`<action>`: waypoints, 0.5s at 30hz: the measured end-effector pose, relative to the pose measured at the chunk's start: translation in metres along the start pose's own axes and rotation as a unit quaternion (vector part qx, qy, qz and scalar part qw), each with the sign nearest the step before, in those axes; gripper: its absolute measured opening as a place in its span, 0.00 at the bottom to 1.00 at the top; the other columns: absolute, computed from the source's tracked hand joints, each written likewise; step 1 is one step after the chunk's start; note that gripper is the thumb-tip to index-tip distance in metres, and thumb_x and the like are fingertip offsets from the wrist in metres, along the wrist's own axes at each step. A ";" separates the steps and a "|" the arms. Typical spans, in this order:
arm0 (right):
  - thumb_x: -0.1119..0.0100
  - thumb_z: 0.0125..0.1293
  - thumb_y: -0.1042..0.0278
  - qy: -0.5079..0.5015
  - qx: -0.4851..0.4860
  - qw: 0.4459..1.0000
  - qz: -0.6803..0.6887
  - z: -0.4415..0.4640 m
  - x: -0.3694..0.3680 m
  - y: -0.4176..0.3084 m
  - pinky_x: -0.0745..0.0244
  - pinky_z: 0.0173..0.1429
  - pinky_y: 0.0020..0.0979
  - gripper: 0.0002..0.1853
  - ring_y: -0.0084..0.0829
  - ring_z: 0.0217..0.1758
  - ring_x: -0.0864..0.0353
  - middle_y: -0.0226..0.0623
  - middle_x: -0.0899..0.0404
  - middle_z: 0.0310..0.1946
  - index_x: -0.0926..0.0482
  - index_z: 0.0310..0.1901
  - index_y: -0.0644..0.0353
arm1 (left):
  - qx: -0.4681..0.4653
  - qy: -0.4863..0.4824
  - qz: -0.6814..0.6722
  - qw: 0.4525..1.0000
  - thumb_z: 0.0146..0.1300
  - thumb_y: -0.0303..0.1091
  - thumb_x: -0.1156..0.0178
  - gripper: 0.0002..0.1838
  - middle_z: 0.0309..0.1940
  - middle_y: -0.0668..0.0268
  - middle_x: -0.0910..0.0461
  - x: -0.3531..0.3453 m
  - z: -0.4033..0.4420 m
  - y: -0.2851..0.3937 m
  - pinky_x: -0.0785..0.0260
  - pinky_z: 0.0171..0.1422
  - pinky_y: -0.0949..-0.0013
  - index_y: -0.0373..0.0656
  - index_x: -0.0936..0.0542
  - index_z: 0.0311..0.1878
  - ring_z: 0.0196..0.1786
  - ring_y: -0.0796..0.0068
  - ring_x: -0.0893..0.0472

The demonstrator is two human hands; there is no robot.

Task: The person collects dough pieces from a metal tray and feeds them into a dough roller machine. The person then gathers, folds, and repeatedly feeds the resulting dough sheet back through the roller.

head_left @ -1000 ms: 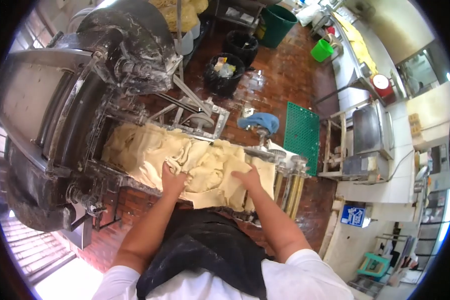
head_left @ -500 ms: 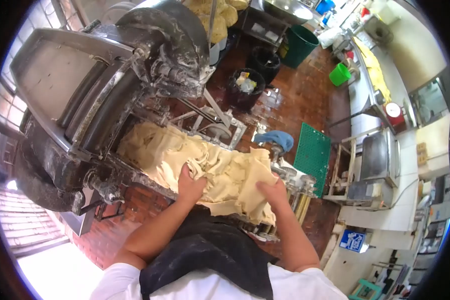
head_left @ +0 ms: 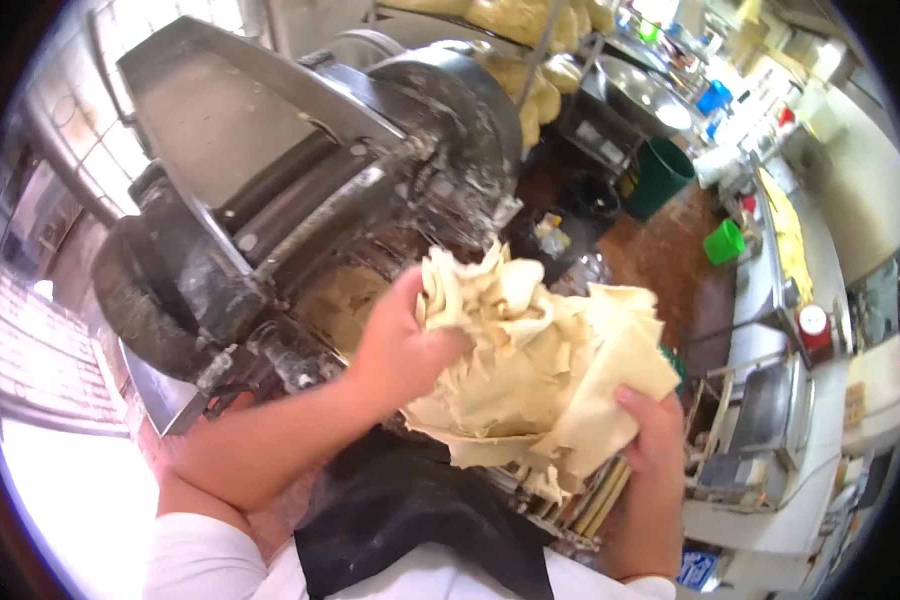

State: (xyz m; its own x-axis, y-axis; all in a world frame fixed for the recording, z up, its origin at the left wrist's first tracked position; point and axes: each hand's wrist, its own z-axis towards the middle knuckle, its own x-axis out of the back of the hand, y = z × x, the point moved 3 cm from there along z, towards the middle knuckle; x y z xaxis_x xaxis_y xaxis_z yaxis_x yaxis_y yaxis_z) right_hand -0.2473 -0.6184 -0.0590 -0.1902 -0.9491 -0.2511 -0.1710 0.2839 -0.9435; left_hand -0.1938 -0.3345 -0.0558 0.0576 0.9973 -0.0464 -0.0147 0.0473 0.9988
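One left hand point(head_left: 400, 345) and one right hand point(head_left: 655, 430), that's two, and one big bundle of dough point(head_left: 530, 360)! One patch of dough point(head_left: 345, 300) besides, one roller machine point(head_left: 470, 100), two black bins point(head_left: 592, 195), one dark green bin point(head_left: 660, 180), one bright green bucket point(head_left: 725, 243)! One wide metal bowl point(head_left: 635, 95), one dial scale point(head_left: 813, 322), one black apron point(head_left: 425, 525), and several yellow bags point(head_left: 515, 20), too blurred to number
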 end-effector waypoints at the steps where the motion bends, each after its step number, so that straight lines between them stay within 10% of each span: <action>1: 0.39 0.54 0.77 -0.014 0.011 1.000 0.001 0.001 -0.017 -0.017 0.26 0.59 0.36 0.30 0.38 0.53 0.21 0.42 0.23 0.53 0.32 0.61 0.68 | 0.014 0.009 -0.042 0.999 0.45 0.18 0.38 0.30 0.45 0.65 0.21 0.012 0.007 0.023 0.31 0.55 0.70 0.38 0.30 0.57 0.47 0.75 0.22; 15: 0.40 0.62 0.72 -0.357 0.110 0.920 0.119 0.111 -0.375 -0.177 0.25 0.57 0.36 0.18 0.34 0.51 0.21 0.40 0.21 0.47 0.27 0.53 0.65 | -0.086 0.148 0.033 0.985 0.50 0.31 0.39 0.10 0.31 0.62 0.19 0.312 0.166 0.298 0.21 0.41 0.62 0.38 0.22 0.36 0.31 0.69 0.18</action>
State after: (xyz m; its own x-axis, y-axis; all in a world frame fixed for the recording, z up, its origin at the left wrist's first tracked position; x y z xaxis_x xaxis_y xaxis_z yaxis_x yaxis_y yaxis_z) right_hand -0.0383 -0.3280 0.1782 0.5005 -0.7334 -0.4600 0.0086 0.5355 -0.8445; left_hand -0.0147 -0.0189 0.2298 -0.2425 0.9701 -0.0110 -0.1796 -0.0337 0.9832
